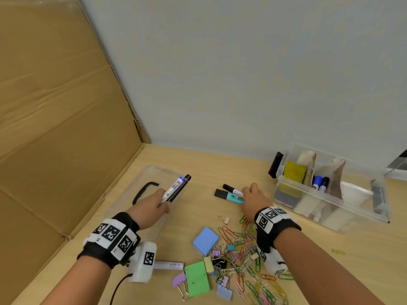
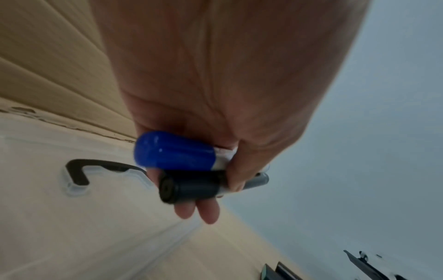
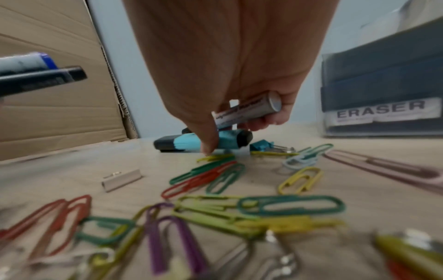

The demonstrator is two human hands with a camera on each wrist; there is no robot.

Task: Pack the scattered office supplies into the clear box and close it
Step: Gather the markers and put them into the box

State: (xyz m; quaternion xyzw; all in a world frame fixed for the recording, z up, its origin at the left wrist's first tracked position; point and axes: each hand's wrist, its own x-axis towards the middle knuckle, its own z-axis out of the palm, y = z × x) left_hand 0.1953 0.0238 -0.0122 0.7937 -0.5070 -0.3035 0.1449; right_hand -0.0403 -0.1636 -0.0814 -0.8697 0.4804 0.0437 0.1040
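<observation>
Pale wood desk (image 1: 198,164), cardboard sheet (image 1: 55,106) standing along its left edge. Left hand (image 1: 152,208), raised over the clear lid (image 1: 141,194) with its black handle (image 1: 143,190), grip closed around two markers held side by side: a blue-capped marker (image 2: 175,151) and a black-capped marker (image 2: 189,186). Right hand (image 1: 253,199), low at the desk near the middle, grip closed around a white marker (image 3: 246,108) with a black cap, lifted clear of the surface at its rear end in the right wrist view. Just beneath it, flat on the desk, a teal highlighter (image 1: 230,195), thumb tip touching or nearly touching its barrel; cannot tell which. Clear box (image 1: 330,203) open at the far right of the desk, well apart from its lid, divided by cardboard inserts; inside, a yellow block (image 1: 294,170), two upright markers (image 1: 320,182), and a dark eraser pack (image 3: 381,94) against the near wall. Closer to the person, scattered loose: coloured paper clips (image 1: 242,238), binder clips (image 1: 222,260), a blue sticky-note pad (image 1: 204,239), a green pad (image 1: 197,280), a lilac stick (image 1: 169,265).
</observation>
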